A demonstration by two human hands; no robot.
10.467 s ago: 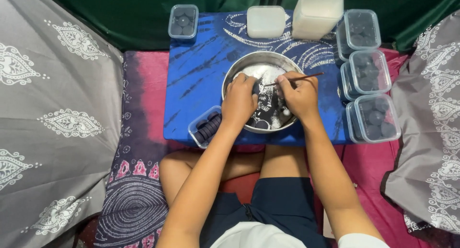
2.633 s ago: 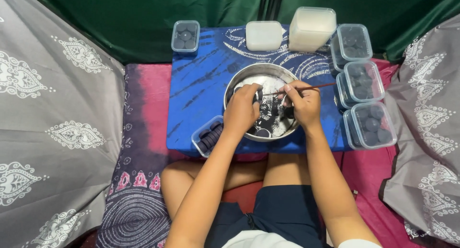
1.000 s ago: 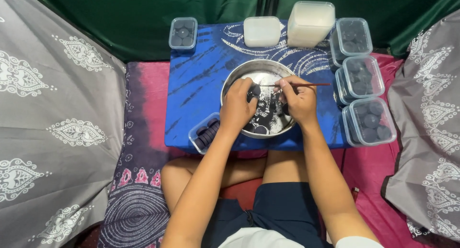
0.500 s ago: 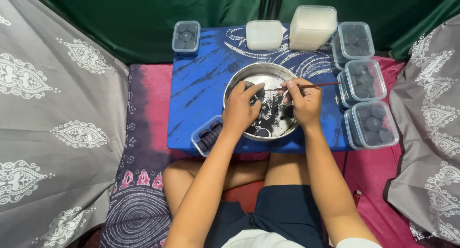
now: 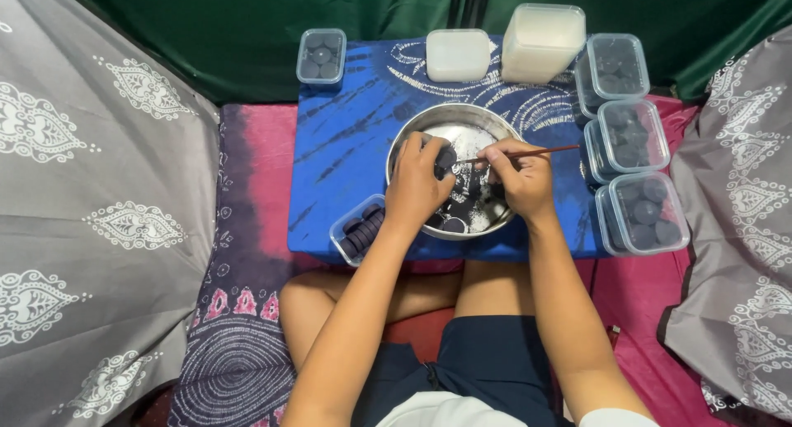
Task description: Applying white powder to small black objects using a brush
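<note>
I take the round metal bowl (image 5: 455,122) on the blue cloth as my landmark. Both of my hands are inside it. My left hand (image 5: 417,188) is curled over the bowl's near-left part, fingers closed around a dark round disc (image 5: 446,157) that I pinch at its edge; I can see only part of that disc past my fingertips. My right hand (image 5: 518,175) is at the bowl's near-right part, closed in a pencil grip on a thin brown brush (image 5: 528,153), whose handle sticks out past the bowl's right rim and whose tip points back toward the disc.

Compared with a second ago, very little has shifted: the disc sat a touch further left in the bowl then, and now it is nearer the middle, closer to the brush tip. The brush handle lies at almost the same angle as half a second ago. I judge that I am mid-stroke on one piece, not between pieces.

More dark discs (image 5: 452,224) lie in the bowl's near part on a pale powdery bottom. An open clear tub of discs (image 5: 356,229) lies just left of the bowl's near rim. Three lidded tubs (image 5: 642,212) stand to its right, and two white containers (image 5: 540,41) beyond it.
</note>
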